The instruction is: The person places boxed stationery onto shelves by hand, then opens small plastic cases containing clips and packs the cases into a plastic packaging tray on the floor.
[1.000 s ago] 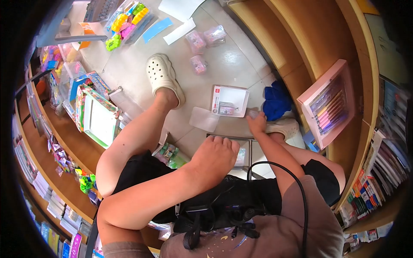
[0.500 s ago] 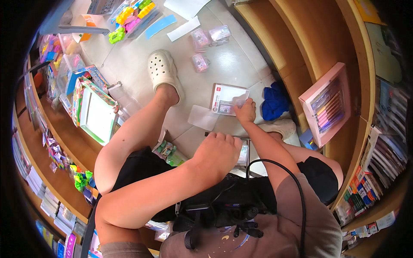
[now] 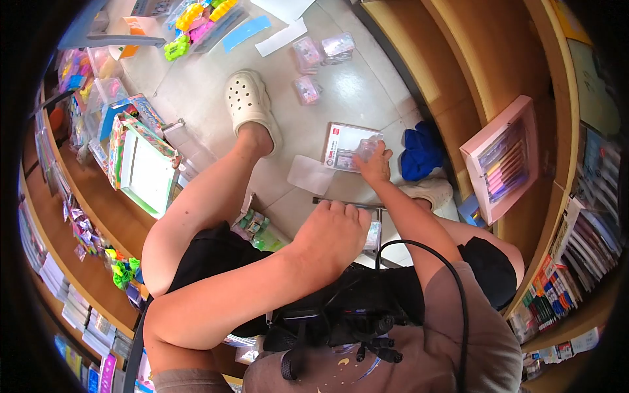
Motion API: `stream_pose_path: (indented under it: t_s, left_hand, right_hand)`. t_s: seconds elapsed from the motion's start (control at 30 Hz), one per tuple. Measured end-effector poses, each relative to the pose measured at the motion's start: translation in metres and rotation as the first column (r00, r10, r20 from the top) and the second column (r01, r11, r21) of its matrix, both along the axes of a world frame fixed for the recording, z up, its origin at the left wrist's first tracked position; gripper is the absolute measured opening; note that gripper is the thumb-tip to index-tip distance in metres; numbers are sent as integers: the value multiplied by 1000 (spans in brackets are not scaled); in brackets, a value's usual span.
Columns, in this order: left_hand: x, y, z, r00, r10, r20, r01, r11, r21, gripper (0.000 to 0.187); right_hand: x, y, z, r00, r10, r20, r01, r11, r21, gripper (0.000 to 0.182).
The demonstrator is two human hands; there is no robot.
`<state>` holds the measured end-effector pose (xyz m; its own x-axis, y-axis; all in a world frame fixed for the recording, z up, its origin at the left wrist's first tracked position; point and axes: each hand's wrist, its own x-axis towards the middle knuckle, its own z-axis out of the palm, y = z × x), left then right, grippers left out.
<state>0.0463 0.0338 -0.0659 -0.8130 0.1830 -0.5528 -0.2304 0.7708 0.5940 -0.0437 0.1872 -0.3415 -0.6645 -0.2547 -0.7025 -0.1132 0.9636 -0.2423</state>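
Observation:
My right hand (image 3: 375, 165) reaches down to a flat white box (image 3: 342, 139) with red marks and small pictured packs showing in it, lying on the tiled floor. Its fingers are closed on a small clear plastic pack (image 3: 367, 147) over the box's right part. My left hand (image 3: 335, 229) is curled into a fist above my lap, beside a dark metal frame (image 3: 327, 201); what it holds, if anything, is hidden. Left of the white box lies a pale translucent sheet (image 3: 310, 175). Several small clear packs (image 3: 307, 90) are stacked further off.
A blue cloth (image 3: 419, 152) lies right of the box. Wooden shelves (image 3: 419, 62) rise at right, holding a pink box of pens (image 3: 503, 160). A tub of bright toys (image 3: 203, 26), paper strips (image 3: 280, 38) and an open green-edged box (image 3: 145, 171) stand around my cream clog (image 3: 254, 108).
My right hand has shifted slightly up, and the clear pack at its fingertips now shows more plainly over the white box. My left fist stays put. The view has moved a little.

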Motion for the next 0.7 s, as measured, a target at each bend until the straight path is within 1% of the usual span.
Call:
stream_pose_path:
  t_s: [0.07, 0.1, 0.17, 0.27, 0.37, 0.47, 0.57, 0.7]
  left_hand:
    - [-1, 0, 1, 1000, -18, -6, 18, 1000, -6, 28]
    - [-1, 1, 1, 1000, -17, -8, 16, 1000, -3, 28]
    - [-1, 2, 0, 1000, -15, -9, 15, 1000, 0, 29]
    - [-2, 2, -1, 999, -33, 16, 33, 999, -12, 31]
    - [-4, 0, 1, 998, -59, 34, 60, 998, -14, 31]
    - [-5, 1, -1, 998, -53, 34, 54, 998, -17, 32]
    - [-7, -1, 1, 997, -63, 49, 64, 998, -17, 35]
    - [-6, 0, -2, 997, -55, 50, 55, 998, -6, 40]
  right_hand:
    - [-10, 7, 8, 989, 126, 76, -125, 992, -21, 88]
    - [-15, 13, 6, 970, 223, 100, -223, 975, -12, 91]
    - [-24, 22, -3, 900, 407, 153, -412, 911, -4, 97]
    - [-31, 20, -6, 889, 401, 221, -410, 912, -6, 96]
    - [-31, 32, -33, 893, 417, 166, -401, 908, -124, 91]
    - [-34, 45, -56, 874, 459, 163, -431, 884, -180, 76]
    - [-33, 52, -65, 893, 438, 105, -416, 891, -183, 56]
    - [-34, 46, -42, 931, 360, 54, -336, 908, -251, 39]
